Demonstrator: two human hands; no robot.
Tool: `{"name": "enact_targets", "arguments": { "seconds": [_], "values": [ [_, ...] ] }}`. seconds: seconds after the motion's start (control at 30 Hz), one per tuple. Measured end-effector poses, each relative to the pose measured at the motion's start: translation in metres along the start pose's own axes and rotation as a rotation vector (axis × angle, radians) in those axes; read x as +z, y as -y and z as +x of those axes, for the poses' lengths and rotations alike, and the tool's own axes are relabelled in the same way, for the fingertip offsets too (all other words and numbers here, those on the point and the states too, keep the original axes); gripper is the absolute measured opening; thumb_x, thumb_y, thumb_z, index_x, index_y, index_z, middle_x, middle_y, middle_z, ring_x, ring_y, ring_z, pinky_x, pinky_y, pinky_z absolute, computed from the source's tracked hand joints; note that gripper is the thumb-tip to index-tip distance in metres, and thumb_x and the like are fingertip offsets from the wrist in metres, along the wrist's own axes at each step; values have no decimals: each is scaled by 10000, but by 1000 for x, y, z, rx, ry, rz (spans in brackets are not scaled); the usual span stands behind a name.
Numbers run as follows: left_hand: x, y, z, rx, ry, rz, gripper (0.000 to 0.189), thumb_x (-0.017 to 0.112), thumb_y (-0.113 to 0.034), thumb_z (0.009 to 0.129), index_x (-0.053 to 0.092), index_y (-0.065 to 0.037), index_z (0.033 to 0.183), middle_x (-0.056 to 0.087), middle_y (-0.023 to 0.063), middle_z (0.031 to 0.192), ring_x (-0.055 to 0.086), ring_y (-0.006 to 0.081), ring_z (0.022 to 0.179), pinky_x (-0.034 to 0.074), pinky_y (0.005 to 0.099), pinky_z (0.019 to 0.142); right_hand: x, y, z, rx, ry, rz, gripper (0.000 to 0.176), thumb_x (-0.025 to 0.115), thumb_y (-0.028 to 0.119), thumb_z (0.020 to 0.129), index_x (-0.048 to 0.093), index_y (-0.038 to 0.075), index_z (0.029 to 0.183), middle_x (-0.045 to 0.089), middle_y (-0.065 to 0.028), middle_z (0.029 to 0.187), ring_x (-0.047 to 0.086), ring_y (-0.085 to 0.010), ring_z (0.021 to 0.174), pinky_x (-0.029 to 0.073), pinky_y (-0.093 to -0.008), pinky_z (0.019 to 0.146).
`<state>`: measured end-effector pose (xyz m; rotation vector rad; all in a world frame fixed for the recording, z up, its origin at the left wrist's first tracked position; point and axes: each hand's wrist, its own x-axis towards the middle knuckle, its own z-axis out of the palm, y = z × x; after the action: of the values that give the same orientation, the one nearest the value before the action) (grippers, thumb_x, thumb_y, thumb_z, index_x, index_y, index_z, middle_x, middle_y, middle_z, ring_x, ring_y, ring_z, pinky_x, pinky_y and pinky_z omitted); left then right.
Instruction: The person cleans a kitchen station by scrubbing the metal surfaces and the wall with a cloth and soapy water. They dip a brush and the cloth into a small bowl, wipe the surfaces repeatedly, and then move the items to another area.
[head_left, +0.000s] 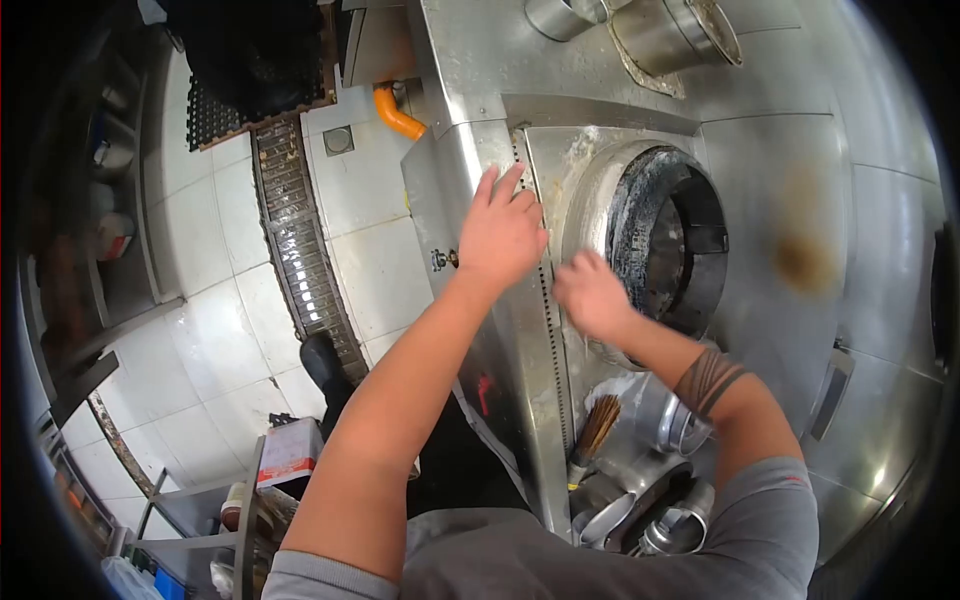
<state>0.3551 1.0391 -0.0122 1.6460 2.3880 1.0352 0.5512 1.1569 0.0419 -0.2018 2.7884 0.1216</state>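
Note:
My left hand [504,228] rests on the steel front edge [480,150] of the stove, beside a dark slotted strip. Its fingers are apart and nothing is in them. Just right of it, my right hand [592,296] is over the stove top, between the slotted strip and the round burner ring [625,200]. The fingers of this hand are curled and blurred, and what they hold, if anything, is hidden. The burner's inside is blackened.
Metal pots [668,35] stand at the top. A bamboo brush [598,425] and metal bowls and ladles [675,525] lie below the burner. A valve [440,260] juts from the stove front. On the left are a floor drain grate [290,215] and shelves [200,500].

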Motion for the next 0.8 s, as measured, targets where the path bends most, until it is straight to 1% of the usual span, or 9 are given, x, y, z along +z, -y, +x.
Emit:
{"name": "enact_targets", "arguments": {
  "seconds": [0.1, 0.13, 0.2, 0.27, 0.33, 0.43, 0.53, 0.7, 0.8],
  "values": [
    [8, -4, -3, 7, -73, -96, 154, 674, -216, 830, 731, -91, 899, 685, 47, 1059, 483, 287, 1415, 259, 532, 1252, -3, -85, 83, 366, -130, -428, 172, 650, 209, 791, 730, 68, 848, 702, -122, 973, 616, -316, 995, 449, -510, 921],
    [7, -4, -1, 0, -74, -99, 145, 675, -216, 830, 730, -94, 889, 684, 45, 1058, 481, 287, 1416, 257, 531, 1252, -6, -130, 108, 512, -3, -465, 190, 653, 223, 799, 741, 76, 881, 714, -113, 965, 628, -311, 997, 451, -493, 882],
    [9, 1, -1, 5, -61, -102, 137, 677, -215, 829, 729, -98, 878, 683, 44, 1057, 478, 287, 1418, 255, 531, 1253, -15, -174, 117, 711, -110, -330, 218, 628, 231, 830, 760, 87, 925, 723, -103, 990, 635, -306, 1021, 451, -487, 838],
    [9, -2, 0, -24, -116, -130, 122, 681, -211, 825, 732, -102, 847, 687, 32, 1054, 480, 284, 1416, 255, 528, 1252, -11, -142, 94, 530, -2, -465, 232, 608, 234, 851, 747, 87, 966, 712, -116, 1020, 623, -306, 1079, 458, -510, 895],
    [5, -2, 2, -14, -105, -165, 121, 683, -210, 825, 735, -103, 838, 688, 31, 1055, 483, 282, 1414, 256, 525, 1250, 4, -69, 45, 310, -195, -525, 202, 591, 205, 865, 709, 81, 973, 681, -126, 1015, 612, -308, 1086, 451, -567, 1015],
    [5, -3, 2, 9, -93, -158, 122, 686, -211, 825, 742, -102, 831, 693, 30, 1060, 487, 284, 1410, 259, 526, 1245, 12, 24, -41, -13, -43, -91, 158, 626, 191, 797, 696, 102, 908, 591, -93, 950, 604, -335, 1068, 384, -624, 1171],
    [3, 1, 6, 2, -103, -139, 144, 674, -215, 829, 750, -96, 857, 694, 36, 1070, 484, 291, 1410, 250, 528, 1246, 2, 20, -40, -100, -138, -28, 134, 633, 204, 794, 692, 103, 861, 589, -89, 943, 610, -325, 1051, 387, -631, 1167],
    [3, 0, 7, 19, -98, -124, 126, 685, -200, 818, 755, -97, 836, 705, 33, 1071, 505, 312, 1386, 258, 545, 1236, -12, -104, 105, 680, -90, -389, 256, 582, 177, 871, 748, 70, 1034, 659, -131, 1153, 588, -344, 1158, 238, -614, 1232],
    [0, -1, 7, 40, -75, -168, 128, 682, -201, 821, 759, -99, 837, 706, 44, 1068, 503, 316, 1391, 257, 552, 1235, -6, -102, 99, 648, -66, -420, 318, 575, 215, 883, 732, 37, 1095, 644, -155, 1205, 560, -342, 1218, 218, -608, 1239]
  ]
}}
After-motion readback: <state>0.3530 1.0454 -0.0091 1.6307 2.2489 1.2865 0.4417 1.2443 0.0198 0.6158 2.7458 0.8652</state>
